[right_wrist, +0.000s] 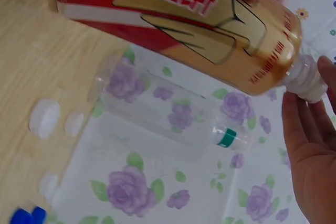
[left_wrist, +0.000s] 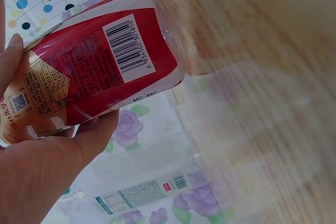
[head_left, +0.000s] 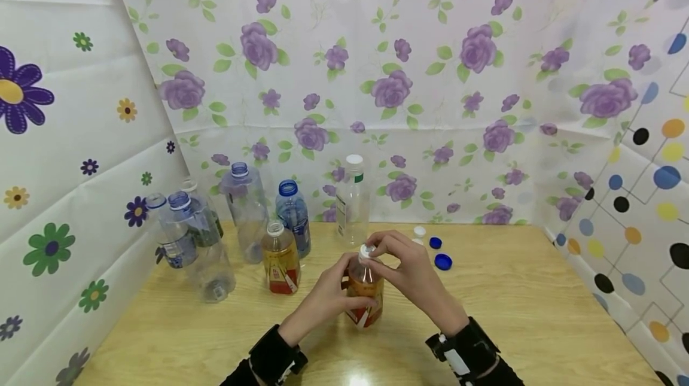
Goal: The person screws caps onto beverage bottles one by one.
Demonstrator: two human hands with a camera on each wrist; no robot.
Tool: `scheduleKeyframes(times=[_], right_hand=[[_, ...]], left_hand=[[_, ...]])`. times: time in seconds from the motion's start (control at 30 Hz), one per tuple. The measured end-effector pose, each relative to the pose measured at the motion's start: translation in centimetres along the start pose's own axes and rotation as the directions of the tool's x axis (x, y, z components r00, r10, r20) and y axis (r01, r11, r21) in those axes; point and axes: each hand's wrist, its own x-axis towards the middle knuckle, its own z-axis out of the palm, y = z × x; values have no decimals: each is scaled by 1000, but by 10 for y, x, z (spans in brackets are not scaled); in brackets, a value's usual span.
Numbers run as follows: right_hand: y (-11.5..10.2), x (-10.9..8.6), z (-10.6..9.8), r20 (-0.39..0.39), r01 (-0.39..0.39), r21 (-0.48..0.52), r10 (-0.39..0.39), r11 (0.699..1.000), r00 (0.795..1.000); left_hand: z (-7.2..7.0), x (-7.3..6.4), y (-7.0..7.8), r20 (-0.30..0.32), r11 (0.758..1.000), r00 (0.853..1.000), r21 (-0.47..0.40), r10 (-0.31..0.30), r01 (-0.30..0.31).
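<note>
Around your work, the table [head_left: 511, 308] was crowded on its left side. Two clear bottles [head_left: 211, 275] [head_left: 174, 242] stood close together at the left of the frame, one partly overlapping the other, with another behind them. A tall bottle [head_left: 244, 212] and a squat blue bottle [head_left: 293, 218] stood nearer the centre, and in front of these was a twin [head_left: 281, 260] of the one you held. A slim capped bottle [head_left: 355, 212] stood directly beyond your hands, near the back edge. Blue caps [head_left: 443, 261] and white caps [head_left: 419, 231] lay just past your right hand [head_left: 406, 263], which partly hid the nearest white one.

The bottle [head_left: 367, 283] was at the lower centre of the frame, upright. Your left hand [head_left: 325, 293] was curled round its body; your right thumb and fingers pinched the cap [head_left: 367, 251] at its neck.

It was clear plastic, squarish below and narrowing to a round neck, wrapped in a glossy red and gold label [left_wrist: 79, 66]. The blue bottle was translucent, the loose caps shallow discs. The table had pale wood grain; the cloth [head_left: 387, 45] behind was creased, printed with purple roses. Black straps [head_left: 468, 344] wrapped your wrists.
</note>
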Motion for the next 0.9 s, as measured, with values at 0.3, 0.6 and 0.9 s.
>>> scheduleKeyframes(times=[0.3, 0.6, 0.9], right_hand=[[-7, 32, -33, 384, 104, -108, -55, 989, 922], [-7, 68, -59, 722, 145, -44, -69, 989, 689], [-7, 79, -54, 785, 139, -59, -40, 989, 618]], left_hand=[[1, 1, -3, 7, 1000, 1000, 2, 1, -1], [0, 1, -3, 25, 1000, 1000, -26, -11, 12], [-2, 0, -2, 21, 1000, 1000, -16, -4, 4]])
